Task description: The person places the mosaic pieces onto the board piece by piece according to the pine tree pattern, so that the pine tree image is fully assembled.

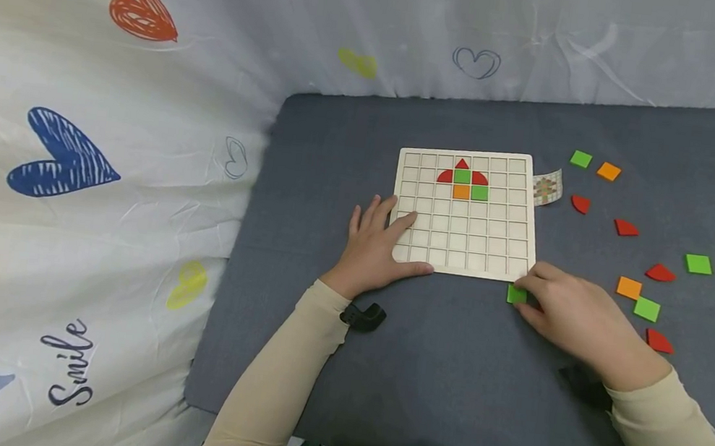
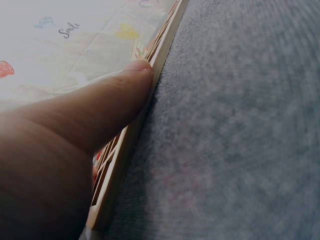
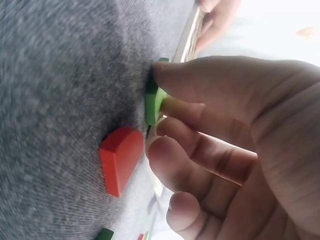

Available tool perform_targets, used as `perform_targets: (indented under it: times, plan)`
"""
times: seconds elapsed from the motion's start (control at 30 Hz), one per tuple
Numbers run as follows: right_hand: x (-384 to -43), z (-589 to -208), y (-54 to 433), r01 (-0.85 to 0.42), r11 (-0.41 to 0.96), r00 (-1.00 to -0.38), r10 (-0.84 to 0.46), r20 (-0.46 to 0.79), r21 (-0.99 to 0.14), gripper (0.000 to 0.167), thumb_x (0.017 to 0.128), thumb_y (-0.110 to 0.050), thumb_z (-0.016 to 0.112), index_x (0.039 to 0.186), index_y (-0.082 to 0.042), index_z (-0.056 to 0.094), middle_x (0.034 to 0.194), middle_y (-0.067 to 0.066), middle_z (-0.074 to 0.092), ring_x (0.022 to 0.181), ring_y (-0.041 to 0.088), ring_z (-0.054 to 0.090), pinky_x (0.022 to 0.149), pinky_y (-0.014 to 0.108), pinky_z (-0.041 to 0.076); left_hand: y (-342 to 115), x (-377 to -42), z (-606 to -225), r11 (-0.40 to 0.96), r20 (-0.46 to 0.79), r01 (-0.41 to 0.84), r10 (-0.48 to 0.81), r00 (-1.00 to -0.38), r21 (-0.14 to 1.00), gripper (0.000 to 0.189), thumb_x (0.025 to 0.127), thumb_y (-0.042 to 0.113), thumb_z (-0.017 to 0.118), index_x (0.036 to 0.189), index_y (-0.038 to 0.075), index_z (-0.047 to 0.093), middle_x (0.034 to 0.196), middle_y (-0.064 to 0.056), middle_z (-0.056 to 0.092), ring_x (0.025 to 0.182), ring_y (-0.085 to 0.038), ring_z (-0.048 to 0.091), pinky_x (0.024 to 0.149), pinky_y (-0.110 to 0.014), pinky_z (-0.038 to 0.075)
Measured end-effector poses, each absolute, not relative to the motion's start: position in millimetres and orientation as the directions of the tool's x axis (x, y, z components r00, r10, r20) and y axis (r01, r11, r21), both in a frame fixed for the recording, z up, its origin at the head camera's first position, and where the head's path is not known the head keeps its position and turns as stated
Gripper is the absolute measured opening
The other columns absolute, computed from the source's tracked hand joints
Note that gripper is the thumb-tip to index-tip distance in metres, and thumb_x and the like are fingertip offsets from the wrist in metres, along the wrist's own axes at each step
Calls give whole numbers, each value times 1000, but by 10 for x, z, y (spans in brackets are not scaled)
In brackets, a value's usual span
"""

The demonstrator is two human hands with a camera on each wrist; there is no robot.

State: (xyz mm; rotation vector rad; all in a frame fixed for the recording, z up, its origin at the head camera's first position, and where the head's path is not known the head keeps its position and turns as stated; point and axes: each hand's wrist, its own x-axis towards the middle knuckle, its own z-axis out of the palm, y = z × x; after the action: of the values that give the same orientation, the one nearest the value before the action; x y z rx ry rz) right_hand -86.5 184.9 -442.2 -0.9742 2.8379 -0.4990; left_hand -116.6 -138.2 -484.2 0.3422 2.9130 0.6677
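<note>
A pale wooden grid board (image 1: pixel 480 243) lies on the table, its upper squares holding a red triangle (image 1: pixel 462 164), red quarter-round pieces (image 1: pixel 445 176), green squares (image 1: pixel 479 193) and an orange square (image 1: pixel 461 191). Spread over the board's lower left corner, my left hand (image 1: pixel 370 253) has its thumb (image 2: pixel 125 82) along the near edge. At the lower right corner, my right hand (image 1: pixel 579 322) pinches a green square tile (image 1: pixel 516 295) between thumb and forefinger. The right wrist view has this tile tilted close over the cloth, its other fingers loosely bent.
Loose tiles lie scattered on the right: green squares (image 1: pixel 698 265), orange squares (image 1: pixel 628 287) and red quarter-round pieces (image 1: pixel 660 273). A printed pattern card (image 1: pixel 547 188) sticks out from the board's right edge. Grey cloth covers the table (image 1: pixel 433 376), with a white patterned curtain (image 1: pixel 404 32) behind it.
</note>
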Motion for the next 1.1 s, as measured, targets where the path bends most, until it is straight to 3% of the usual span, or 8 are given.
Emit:
perform_targets:
  times: [0.57, 0.93, 1.1]
  plan:
    - [-901, -4375, 1736, -548, 741, -772, -627, -105, -388, 21, 82, -14, 90, 98, -9, 77, 89, -1, 68, 72, 11, 59, 68, 41, 59, -1379, -1164, -4805, 879, -74, 192, 248, -966, 437, 99, 82, 72, 78, 162, 23, 44, 173, -11, 19, 163, -34, 2, 128, -58, -6]
    - [-1034, -4361, 1596, -544, 720, -740, -653, -158, -431, 15, 83, -15, 85, 90, -11, 73, 82, -5, 60, 68, 9, 51, 64, 34, 49, -1390, -1169, -4833, 878, -72, 194, 249, -966, 438, 100, 82, 74, 77, 162, 25, 43, 173, -9, 18, 163, -33, 2, 129, -56, -6]
    - [-1065, -4362, 1540, -563, 707, -725, -671, -156, -428, 14, 81, -15, 83, 89, -12, 73, 80, -5, 58, 69, 9, 50, 65, 34, 49, -1388, -1162, -4838, 876, -68, 196, 251, -966, 441, 99, 82, 73, 77, 162, 25, 44, 173, -10, 19, 163, -33, 3, 129, -57, -6]
